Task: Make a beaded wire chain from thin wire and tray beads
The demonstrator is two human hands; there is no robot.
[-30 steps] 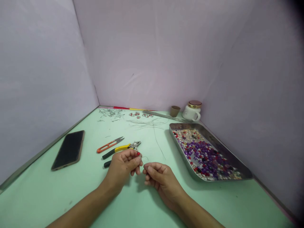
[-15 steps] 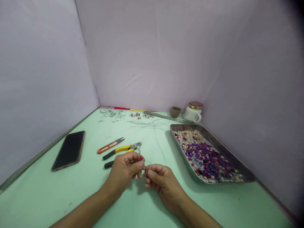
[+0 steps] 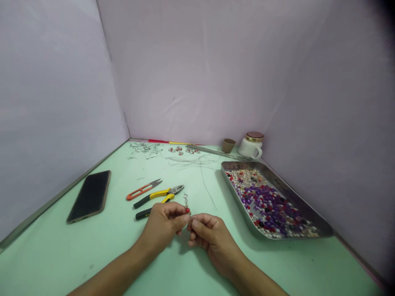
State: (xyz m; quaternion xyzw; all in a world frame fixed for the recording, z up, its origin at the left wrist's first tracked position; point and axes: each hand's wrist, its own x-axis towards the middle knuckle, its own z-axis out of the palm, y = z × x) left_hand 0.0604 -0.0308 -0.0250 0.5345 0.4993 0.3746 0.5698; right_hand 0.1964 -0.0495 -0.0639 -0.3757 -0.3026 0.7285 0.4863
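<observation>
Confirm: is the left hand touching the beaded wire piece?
Touching. Head view shows the left hand pinching the beaded wire piece at its red bead.

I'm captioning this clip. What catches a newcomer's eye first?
The left hand and right hand meet in the near middle, fingers pinching a short beaded wire. To their right lies a metal tray full of purple, red and pearl beads. To their left are yellow pliers, orange snips and a dark phone.
</observation>
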